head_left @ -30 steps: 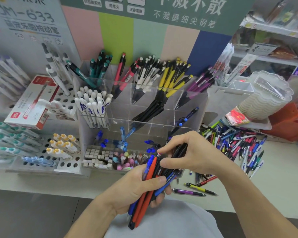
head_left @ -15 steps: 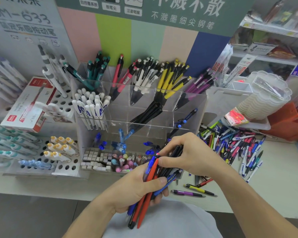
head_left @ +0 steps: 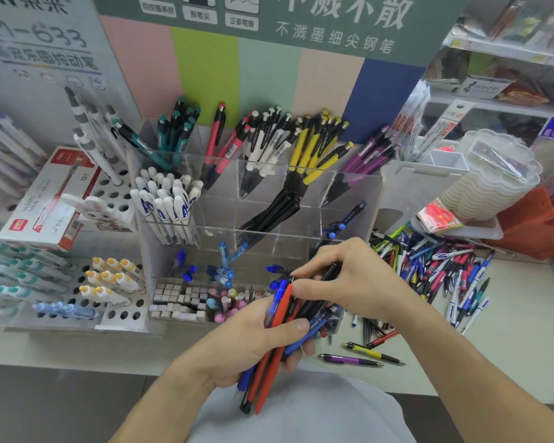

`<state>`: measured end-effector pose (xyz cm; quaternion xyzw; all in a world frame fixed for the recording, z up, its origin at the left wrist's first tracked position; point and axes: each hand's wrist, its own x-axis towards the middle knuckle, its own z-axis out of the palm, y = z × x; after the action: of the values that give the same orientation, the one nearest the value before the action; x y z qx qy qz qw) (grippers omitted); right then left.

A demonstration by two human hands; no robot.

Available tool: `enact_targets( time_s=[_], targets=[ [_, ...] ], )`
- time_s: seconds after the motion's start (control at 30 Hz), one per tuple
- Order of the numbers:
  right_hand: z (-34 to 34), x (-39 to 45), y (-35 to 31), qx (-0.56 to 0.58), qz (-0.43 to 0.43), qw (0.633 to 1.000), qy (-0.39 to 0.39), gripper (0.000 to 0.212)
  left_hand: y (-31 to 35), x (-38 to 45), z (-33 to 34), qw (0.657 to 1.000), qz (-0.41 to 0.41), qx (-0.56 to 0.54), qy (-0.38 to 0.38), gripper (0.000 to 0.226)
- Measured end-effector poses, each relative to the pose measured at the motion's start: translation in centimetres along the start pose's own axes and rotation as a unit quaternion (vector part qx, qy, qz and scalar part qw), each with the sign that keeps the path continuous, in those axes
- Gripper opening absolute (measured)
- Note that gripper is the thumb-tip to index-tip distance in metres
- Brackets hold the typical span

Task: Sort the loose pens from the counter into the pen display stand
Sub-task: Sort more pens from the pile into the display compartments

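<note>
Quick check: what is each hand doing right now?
Left hand: grips a bundle of pens.
Right hand: pinches black pens at the bundle's top.

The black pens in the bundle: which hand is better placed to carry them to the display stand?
The right hand, probably. It already pinches the black pens at their upper ends, nearest the acrylic display stand; the left hand grips the whole bundle.
</note>
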<state>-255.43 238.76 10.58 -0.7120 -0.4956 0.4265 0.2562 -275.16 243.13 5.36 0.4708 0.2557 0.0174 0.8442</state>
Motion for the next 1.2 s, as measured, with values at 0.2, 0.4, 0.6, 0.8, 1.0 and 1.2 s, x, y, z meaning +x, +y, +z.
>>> enact_targets(
  time_s=[0.2,0.4,0.6,0.8,1.0,1.2],
  targets=[
    [-0.1,0.0,0.4,0.067,0.026,0.997,0.011,0.009,0.0,0.3,-0.2,1.000,0.024,-0.006,0.012,0.022],
    [-1.6,-0.3,0.1,0.141,0.027,0.989,-0.032,0.012,0.4,-0.1,-1.1,1.000,0.017,0.011,0.022,0.035],
    [-2.8,-0.7,-0.8,0.133,0.020,0.990,0.035,0.010,0.8,-1.0,-1.7,0.999,0.026,0.038,-0.008,0.023],
    [-1.8,-0.9,-1.5,0.073,-0.036,0.997,-0.015,0.020,1.1,-0.9,-1.4,0.997,0.037,0.052,-0.052,0.011],
    [-5.5,-0.7,-2.2,0.131,-0.100,0.977,0.135,0.027,1.1,-2.2,-2.8,0.998,0.054,0.018,-0.011,0.060],
    [-5.6,1.1,-3.9,0.115,-0.215,0.937,0.249,0.016,1.4,-2.1,-3.4,0.987,0.064,-0.112,0.098,0.074]
  ],
)
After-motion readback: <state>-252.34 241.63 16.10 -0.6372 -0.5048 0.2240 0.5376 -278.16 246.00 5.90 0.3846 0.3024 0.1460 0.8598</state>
